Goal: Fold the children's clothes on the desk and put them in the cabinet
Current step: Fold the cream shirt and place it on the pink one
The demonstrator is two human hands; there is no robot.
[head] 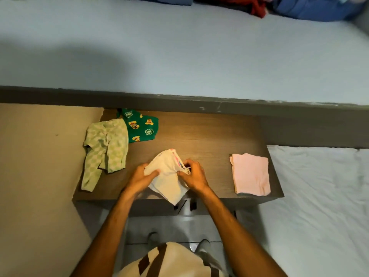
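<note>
1. At centre left of the frame, a crumpled pale green checked garment [105,148] was draped over the wooden desk [209,136], overlapping a green cartoon-print garment [142,127].
2. At centre, a soft cream garment [169,178] was pinched by the left hand [139,178] and the right hand [192,175], fingers curled into its edges.
3. At centre right, a folded pink garment [250,173] was laid flat.

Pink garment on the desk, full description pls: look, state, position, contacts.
The pink garment is a pale, soft-looking cloth piece, plain with no visible print. It is already folded into a rough rectangle and lies flat on the wooden desk, near the desk's right and front edges. Nothing rests on it and neither hand touches it; it sits apart from the other clothes. What kind of garment it is cannot be told.
</note>
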